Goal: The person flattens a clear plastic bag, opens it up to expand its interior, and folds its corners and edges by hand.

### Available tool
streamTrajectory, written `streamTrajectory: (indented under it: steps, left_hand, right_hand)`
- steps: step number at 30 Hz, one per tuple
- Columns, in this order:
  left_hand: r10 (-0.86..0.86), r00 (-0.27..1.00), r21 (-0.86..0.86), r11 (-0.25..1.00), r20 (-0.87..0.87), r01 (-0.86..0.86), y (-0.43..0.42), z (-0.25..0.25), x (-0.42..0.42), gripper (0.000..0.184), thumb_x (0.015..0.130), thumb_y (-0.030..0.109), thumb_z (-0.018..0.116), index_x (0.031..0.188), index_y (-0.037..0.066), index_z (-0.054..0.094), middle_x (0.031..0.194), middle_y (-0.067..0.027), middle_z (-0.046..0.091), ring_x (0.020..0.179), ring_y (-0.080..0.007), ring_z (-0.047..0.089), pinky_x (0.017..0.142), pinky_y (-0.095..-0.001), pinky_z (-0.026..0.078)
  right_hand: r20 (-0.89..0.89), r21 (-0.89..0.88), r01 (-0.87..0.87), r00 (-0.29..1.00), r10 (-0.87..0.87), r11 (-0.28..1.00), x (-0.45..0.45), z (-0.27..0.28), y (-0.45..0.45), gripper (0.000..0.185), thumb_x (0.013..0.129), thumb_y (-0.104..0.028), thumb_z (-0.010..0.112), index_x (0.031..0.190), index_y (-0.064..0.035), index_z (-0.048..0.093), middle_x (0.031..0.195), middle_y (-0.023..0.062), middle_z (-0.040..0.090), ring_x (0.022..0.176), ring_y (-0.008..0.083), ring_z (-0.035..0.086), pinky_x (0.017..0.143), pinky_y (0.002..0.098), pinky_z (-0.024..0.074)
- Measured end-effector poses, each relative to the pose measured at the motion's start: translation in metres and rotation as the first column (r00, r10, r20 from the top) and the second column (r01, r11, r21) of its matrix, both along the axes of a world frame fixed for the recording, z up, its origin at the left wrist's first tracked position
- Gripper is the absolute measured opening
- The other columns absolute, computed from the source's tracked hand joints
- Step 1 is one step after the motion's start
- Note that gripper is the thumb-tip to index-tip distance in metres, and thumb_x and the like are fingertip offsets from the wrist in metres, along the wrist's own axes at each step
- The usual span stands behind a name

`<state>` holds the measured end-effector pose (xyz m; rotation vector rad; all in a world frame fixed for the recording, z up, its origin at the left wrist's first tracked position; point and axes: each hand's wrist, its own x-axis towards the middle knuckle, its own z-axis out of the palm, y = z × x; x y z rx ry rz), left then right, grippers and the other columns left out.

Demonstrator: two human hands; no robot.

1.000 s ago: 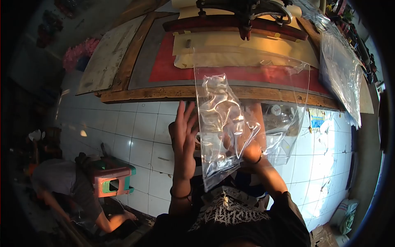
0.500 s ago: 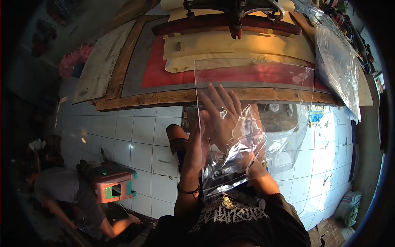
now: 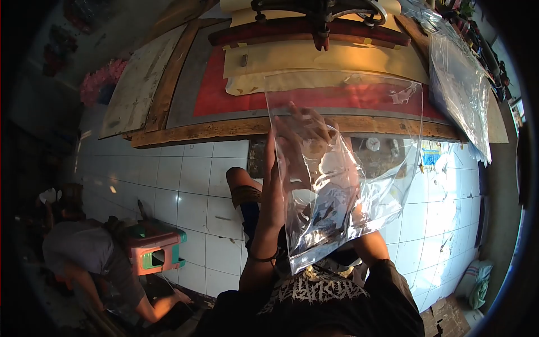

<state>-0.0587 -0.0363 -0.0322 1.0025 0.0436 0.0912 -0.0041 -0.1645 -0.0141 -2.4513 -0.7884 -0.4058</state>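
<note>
A large clear plastic bag or folded sheet (image 3: 387,185), glossy and wrinkled, spreads over my lap and the near edge of the table. My left hand (image 3: 275,168) is closed around its left edge, fingers pointing up and partly behind the film. Through the plastic shows my right hand (image 3: 306,135), palm and fingers stretched beneath it and blurred by reflections. Whether that hand lies inside a bag or just behind the layer I cannot tell. The plastic's far end overlaps a red sheet (image 3: 210,90) on the wood-framed table (image 3: 196,136).
A dark metal press-like frame with a red bar (image 3: 264,35) stands over yellowish sheets (image 3: 314,56). More clear plastic (image 3: 460,95) lies at the table's right. A person (image 3: 84,253) bends low at left, beside a red and green stool (image 3: 154,250). A sack (image 3: 477,283) rests lower right.
The plastic's near end has swung to the right and its far edge has moved slightly farther over the table. My right hand's fingers appear more covered by wrinkled film; my left hand has moved up.
</note>
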Motion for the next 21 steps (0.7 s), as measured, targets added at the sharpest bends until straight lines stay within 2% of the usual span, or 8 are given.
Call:
streamTrajectory:
  steps: [10,15,17,19,20,21]
  left_hand:
    - [0.125,0.991,-0.015,0.992,0.049,-0.125,-0.006,-0.007,0.017,0.071,0.101,0.049,0.043,0.154,0.01,0.016,0.139,-0.0158,0.039,0.117,-0.028,0.05,0.089,-0.038,0.046]
    - [0.05,0.995,-0.036,0.998,0.083,-0.047,0.001,-0.015,0.022,0.07,0.101,0.047,0.044,0.153,0.008,0.019,0.132,-0.018,0.048,0.108,-0.028,0.059,0.082,-0.0356,0.053]
    - [-0.033,0.985,-0.06,0.997,0.17,0.044,0.006,-0.026,0.028,0.069,0.101,0.046,0.045,0.152,0.007,0.021,0.129,-0.019,0.051,0.104,-0.028,0.062,0.078,-0.0347,0.055]
    - [-0.023,0.989,-0.047,0.998,0.148,0.03,0.006,-0.017,0.027,0.069,0.101,0.046,0.046,0.152,0.007,0.022,0.126,-0.0199,0.055,0.101,-0.0279,0.066,0.075,-0.0337,0.058]
    - [0.101,0.995,0.013,0.995,-0.011,-0.101,-0.001,-0.004,0.021,0.069,0.1,0.046,0.047,0.152,0.007,0.023,0.121,-0.0196,0.058,0.093,-0.0276,0.069,0.068,-0.0327,0.06]
    - [0.078,0.997,0.046,0.996,0.004,-0.079,0.002,-0.009,0.023,0.07,0.099,0.045,0.05,0.152,0.008,0.022,0.124,-0.0211,0.056,0.098,-0.0299,0.067,0.075,-0.0366,0.06]
  right_hand:
    - [-0.052,0.063,-0.081,0.995,0.084,0.995,-0.018,-0.001,-0.007,0.058,0.094,-0.029,0.056,0.143,-0.002,0.042,0.15,0.0154,0.041,0.14,0.0319,0.036,0.117,0.0484,0.0218]
    - [-0.129,0.125,-0.183,0.971,0.199,0.975,-0.045,-0.012,-0.01,0.057,0.095,-0.029,0.055,0.144,-0.0027,0.041,0.15,0.0156,0.041,0.14,0.0321,0.035,0.117,0.0486,0.0212]
    - [-0.164,0.152,-0.222,0.955,0.246,0.963,-0.058,-0.02,-0.009,0.057,0.095,-0.029,0.054,0.144,-0.003,0.041,0.15,0.0157,0.041,0.141,0.0321,0.035,0.118,0.0486,0.0209]
    - [-0.199,0.177,-0.249,0.938,0.283,0.952,-0.071,-0.029,-0.006,0.057,0.096,-0.03,0.054,0.145,-0.0032,0.041,0.15,0.0158,0.04,0.141,0.0322,0.035,0.118,0.0487,0.0207]
    - [-0.215,0.187,-0.257,0.931,0.295,0.948,-0.076,-0.034,-0.005,0.057,0.096,-0.03,0.054,0.145,-0.0034,0.04,0.15,0.0159,0.04,0.141,0.0322,0.035,0.118,0.0488,0.0205]
    - [-0.231,0.196,-0.265,0.923,0.307,0.944,-0.08,-0.039,-0.004,0.057,0.096,-0.03,0.054,0.145,-0.0035,0.04,0.15,0.0159,0.04,0.141,0.0323,0.035,0.118,0.0488,0.0204]
